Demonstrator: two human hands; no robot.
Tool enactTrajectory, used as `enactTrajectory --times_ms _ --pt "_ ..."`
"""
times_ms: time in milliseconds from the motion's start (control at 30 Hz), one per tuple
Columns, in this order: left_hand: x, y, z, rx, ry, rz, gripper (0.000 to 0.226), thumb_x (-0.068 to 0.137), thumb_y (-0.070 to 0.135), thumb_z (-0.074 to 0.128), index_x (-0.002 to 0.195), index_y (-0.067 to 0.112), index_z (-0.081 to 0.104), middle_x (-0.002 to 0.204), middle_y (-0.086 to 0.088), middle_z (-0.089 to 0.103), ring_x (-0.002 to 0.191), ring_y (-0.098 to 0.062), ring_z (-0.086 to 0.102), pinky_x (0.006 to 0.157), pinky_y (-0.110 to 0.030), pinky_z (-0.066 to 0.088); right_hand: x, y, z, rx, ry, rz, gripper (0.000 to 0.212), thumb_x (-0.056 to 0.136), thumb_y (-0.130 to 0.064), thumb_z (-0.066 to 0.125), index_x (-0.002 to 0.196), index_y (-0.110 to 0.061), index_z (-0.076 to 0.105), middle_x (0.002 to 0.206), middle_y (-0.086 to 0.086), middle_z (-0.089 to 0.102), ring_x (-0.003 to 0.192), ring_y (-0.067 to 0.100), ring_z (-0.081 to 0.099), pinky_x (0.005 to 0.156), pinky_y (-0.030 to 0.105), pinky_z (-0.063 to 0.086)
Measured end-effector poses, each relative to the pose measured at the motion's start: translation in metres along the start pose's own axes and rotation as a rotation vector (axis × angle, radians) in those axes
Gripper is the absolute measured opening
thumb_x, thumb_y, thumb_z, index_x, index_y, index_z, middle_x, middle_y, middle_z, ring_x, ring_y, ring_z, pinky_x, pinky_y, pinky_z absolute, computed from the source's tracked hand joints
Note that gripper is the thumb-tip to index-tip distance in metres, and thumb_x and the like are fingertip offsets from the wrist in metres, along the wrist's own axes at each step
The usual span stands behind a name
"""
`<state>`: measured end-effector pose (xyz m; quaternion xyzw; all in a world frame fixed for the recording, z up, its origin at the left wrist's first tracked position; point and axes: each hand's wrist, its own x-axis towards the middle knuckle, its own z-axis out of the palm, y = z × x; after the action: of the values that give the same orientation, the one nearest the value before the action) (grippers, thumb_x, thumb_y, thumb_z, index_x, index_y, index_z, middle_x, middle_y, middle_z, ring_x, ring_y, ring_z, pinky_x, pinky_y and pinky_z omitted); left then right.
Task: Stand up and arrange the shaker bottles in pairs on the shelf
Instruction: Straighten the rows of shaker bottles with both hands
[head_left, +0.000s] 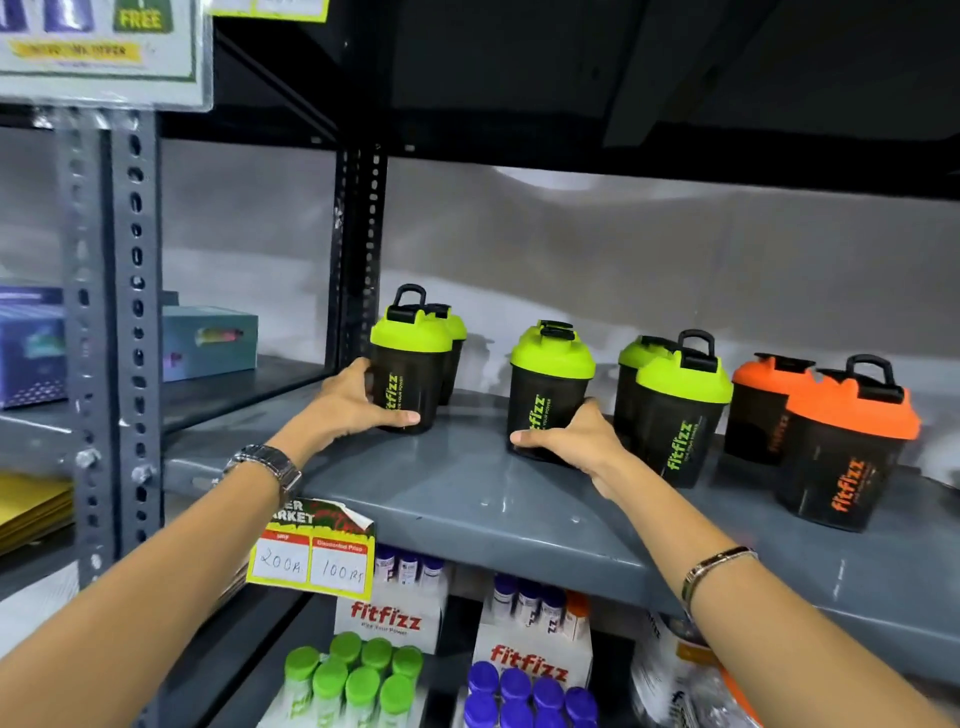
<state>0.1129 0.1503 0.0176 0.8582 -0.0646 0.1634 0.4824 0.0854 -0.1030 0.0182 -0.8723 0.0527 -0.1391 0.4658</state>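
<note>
Gripping upright "fitfizz" bottles (410, 374), both hands (358, 402).

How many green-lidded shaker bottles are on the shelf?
6, in three front-and-back pairs: left, middle, right. Rear ones are partly hidden.

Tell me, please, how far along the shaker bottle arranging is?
Nearly finished: all eight bottles stand upright in four front-and-back pairs, including the orange pair. In hand: the left hand and right hand each grip a front green bottle. Left: only final nudges, it seems.
</note>
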Motion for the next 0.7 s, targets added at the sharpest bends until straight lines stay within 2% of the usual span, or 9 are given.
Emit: enactTrajectory --times_ms 200,333,533,700 --pt "0.0010 -0.0027 -0.0036 -0.023 0.013 -0.018 0.077 0.066 0.017 0.086 0.131 0.011 0.045 0.112 0.000 0.060 0.097 -0.014 0.054 0.087 -0.020 0.035 -0.0053 0.0014 0.0010 -0.046 0.038 -0.029 0.085 0.047 -0.048 0.083 0.117 -0.016 0.044 0.118 0.003 0.062 0.108 0.027 0.059 0.093 0.045 0.048" --pt "0.0002 -0.0031 -0.0038 -0.032 0.013 -0.021 0.081 0.063 0.021 0.087 0.131 0.013 0.044 0.124 -0.005 0.061 0.109 -0.019 0.056 0.093 -0.024 0.037 -0.0065 0.0009 0.0008 -0.061 0.041 -0.023 0.087 0.046 -0.050 0.082 0.117 -0.016 0.045 0.119 0.004 0.062 0.109 0.027 0.059 0.093 0.045 0.049" --pt "-0.0043 -0.0006 -0.0021 -0.068 -0.033 0.021 0.082 0.067 0.015 0.084 0.136 0.011 0.040 0.128 -0.006 0.058 0.096 -0.012 0.052 0.083 -0.020 0.035 -0.0076 0.0015 -0.0005 -0.063 0.035 -0.025 0.082 0.050 -0.048 0.083 0.115 -0.016 0.045 0.120 0.004 0.062 0.109 0.027 0.058 0.093 0.045 0.048" --pt "-0.0063 -0.0024 -0.0025 -0.080 -0.026 0.039 0.083 0.066 0.016 0.085 0.135 0.010 0.040 0.127 -0.008 0.058 0.098 -0.014 0.055 0.084 -0.022 0.037 -0.0066 0.0022 -0.0001 -0.085 0.049 -0.031 0.082 0.053 -0.049 0.082 0.118 -0.015 0.046 0.124 0.006 0.058 0.112 0.028 0.057 0.093 0.045 0.048"
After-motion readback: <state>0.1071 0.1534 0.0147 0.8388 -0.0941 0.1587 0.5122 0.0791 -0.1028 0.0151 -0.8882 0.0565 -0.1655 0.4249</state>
